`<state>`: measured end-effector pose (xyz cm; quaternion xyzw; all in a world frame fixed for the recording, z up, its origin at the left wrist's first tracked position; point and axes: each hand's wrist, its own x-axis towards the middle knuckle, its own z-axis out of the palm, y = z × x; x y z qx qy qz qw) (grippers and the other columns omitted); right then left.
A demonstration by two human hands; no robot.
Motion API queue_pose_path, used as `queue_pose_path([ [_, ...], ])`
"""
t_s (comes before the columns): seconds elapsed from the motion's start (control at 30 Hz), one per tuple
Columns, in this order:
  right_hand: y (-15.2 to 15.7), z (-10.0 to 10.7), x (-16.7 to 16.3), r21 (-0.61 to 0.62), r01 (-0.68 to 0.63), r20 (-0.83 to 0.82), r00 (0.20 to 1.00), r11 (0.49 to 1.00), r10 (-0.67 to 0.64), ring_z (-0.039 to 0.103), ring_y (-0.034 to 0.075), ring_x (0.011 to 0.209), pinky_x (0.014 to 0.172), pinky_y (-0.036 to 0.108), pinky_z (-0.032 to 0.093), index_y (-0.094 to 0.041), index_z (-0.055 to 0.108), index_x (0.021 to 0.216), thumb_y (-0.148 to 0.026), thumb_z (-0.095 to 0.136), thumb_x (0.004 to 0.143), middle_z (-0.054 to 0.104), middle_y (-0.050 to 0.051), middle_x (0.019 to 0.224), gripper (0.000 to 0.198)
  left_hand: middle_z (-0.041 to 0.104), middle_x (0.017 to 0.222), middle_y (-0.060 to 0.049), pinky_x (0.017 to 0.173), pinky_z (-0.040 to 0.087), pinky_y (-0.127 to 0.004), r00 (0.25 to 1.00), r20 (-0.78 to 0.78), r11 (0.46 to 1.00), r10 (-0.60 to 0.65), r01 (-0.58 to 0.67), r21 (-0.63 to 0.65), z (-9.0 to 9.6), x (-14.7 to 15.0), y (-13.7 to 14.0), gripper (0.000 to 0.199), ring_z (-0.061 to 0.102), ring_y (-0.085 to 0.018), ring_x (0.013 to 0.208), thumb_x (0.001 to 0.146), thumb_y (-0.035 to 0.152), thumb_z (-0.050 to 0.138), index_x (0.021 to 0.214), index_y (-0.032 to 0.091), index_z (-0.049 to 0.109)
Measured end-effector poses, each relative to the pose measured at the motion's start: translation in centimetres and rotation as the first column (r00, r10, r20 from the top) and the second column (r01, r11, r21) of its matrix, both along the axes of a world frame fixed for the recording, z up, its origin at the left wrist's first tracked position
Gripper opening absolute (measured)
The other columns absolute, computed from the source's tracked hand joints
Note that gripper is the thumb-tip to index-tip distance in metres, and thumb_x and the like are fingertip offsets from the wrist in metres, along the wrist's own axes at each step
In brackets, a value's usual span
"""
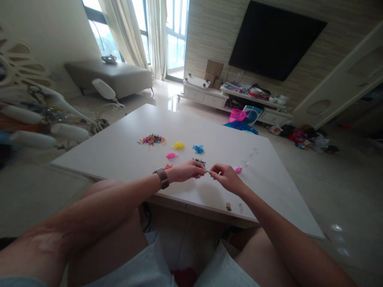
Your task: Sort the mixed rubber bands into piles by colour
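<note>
Over the near part of the white table (239,151), my left hand (190,170) and my right hand (226,177) meet fingertip to fingertip. Both pinch a small blue rubber band (207,172), which shows as a short dark-blue line between them. Just behind my left hand lies a pile of black bands (200,162), partly hidden. Farther back are piles of blue bands (198,149), yellow bands (178,145) and pink bands (171,156). Some red bands (168,166) peek out behind my left wrist. A small pink item (238,170) lies beyond my right hand.
A mixed-colour heap of bands (152,139) lies at the table's left. Clear plastic pieces (254,152) are on the right. Near the front edge lie a small yellow figure (228,206) and a clear piece (241,207). A lamp (72,131) stands left of the table.
</note>
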<state>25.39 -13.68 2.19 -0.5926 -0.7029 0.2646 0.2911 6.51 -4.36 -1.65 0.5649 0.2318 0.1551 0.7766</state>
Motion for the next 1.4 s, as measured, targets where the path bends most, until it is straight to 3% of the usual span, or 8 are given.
queue_pose_path([
  [0.17, -0.1, 0.1, 0.3, 0.019, 0.011, 0.041, 0.999, 1.000, -0.012, 0.060, 0.014, 0.065, 0.061, 0.025, 0.044, -0.019, 0.069, 0.078, -0.028, 0.060, 0.088, 0.067, 0.001, 0.069, 0.016, 0.050, 0.062, 0.002, 0.053, 0.026, -0.025, 0.999, -0.026, 0.999, -0.020, 0.019, -0.029, 0.6, -0.1, -0.2, 0.033, 0.041, -0.008, 0.056, 0.069, 0.038, 0.081, 0.078, 0.012, 0.064],
  [0.37, -0.1, 0.1, 0.2, 0.013, 0.019, 0.063, 0.998, 1.000, -0.020, 0.060, 0.014, 0.063, 0.061, 0.025, 0.043, -0.018, 0.068, 0.076, -0.026, 0.060, 0.087, 0.067, 0.001, 0.067, 0.016, 0.033, 0.057, 0.008, 0.050, 0.014, -0.025, 0.998, -0.054, 0.998, -0.023, 0.019, -0.063, 1.1, -0.2, -0.5, 0.038, 0.025, -0.006, 0.051, 0.066, 0.041, 0.084, 0.078, 0.014, 0.062],
  [0.53, -0.2, 0.7, 0.0, 0.033, 0.051, 0.068, 0.996, 0.998, -0.053, 0.059, 0.014, 0.064, 0.061, 0.025, 0.042, -0.018, 0.068, 0.072, -0.027, 0.060, 0.087, 0.068, 0.001, 0.067, 0.019, 0.032, 0.059, 0.007, 0.050, 0.012, -0.026, 0.999, -0.043, 1.000, -0.021, 0.020, -0.014, 1.2, -0.4, 0.0, 0.038, 0.023, -0.006, 0.052, 0.065, 0.042, 0.086, 0.075, 0.014, 0.063],
  [0.83, 0.1, 1.3, 1.3, 0.020, 0.100, -0.048, 0.994, 0.995, -0.099, 0.062, 0.015, 0.064, 0.060, 0.026, 0.044, -0.017, 0.069, 0.074, -0.030, 0.061, 0.085, 0.070, 0.003, 0.068, 0.019, 0.044, 0.060, 0.003, 0.051, 0.018, -0.027, 0.992, -0.103, 0.973, 0.068, -0.043, 0.228, 3.2, -1.4, 1.4, 0.034, 0.032, -0.008, 0.054, 0.064, 0.043, 0.082, 0.073, 0.013, 0.068],
  [1.0, -0.1, 0.5, 0.0, -0.009, 0.038, -0.086, 0.996, 0.999, -0.039, 0.063, 0.015, 0.065, 0.060, 0.025, 0.045, -0.017, 0.068, 0.075, -0.029, 0.059, 0.087, 0.069, 0.003, 0.068, 0.019, 0.038, 0.058, 0.006, 0.052, 0.024, -0.025, 0.993, -0.112, 0.927, 0.040, 0.005, 0.375, 2.7, -1.1, 0.3, 0.030, 0.035, -0.009, 0.054, 0.072, 0.043, 0.074, 0.079, 0.014, 0.070],
  [1.17, -0.2, 0.2, -0.2, -0.010, 0.048, -0.129, 0.990, 0.999, -0.049, 0.062, 0.015, 0.064, 0.060, 0.026, 0.045, -0.017, 0.068, 0.076, -0.031, 0.060, 0.087, 0.069, 0.003, 0.069, 0.020, 0.049, 0.065, 0.002, 0.053, 0.027, -0.025, 0.990, -0.133, 0.883, 0.053, 0.016, 0.470, 2.6, -1.2, 0.1, 0.029, 0.040, -0.010, 0.058, 0.077, 0.039, 0.068, 0.087, 0.013, 0.074],
  [1.4, -0.2, 0.1, 0.0, -0.022, 0.031, -0.155, 0.987, 0.999, -0.034, 0.062, 0.015, 0.064, 0.060, 0.026, 0.046, -0.017, 0.068, 0.078, -0.034, 0.061, 0.088, 0.068, 0.003, 0.069, 0.021, 0.033, 0.059, 0.006, 0.052, 0.020, -0.026, 0.993, -0.115, 0.847, 0.034, 0.032, 0.531, 2.3, -1.3, 0.4, 0.046, 0.029, -0.009, 0.056, 0.077, 0.051, 0.072, 0.102, 0.013, 0.077],
])
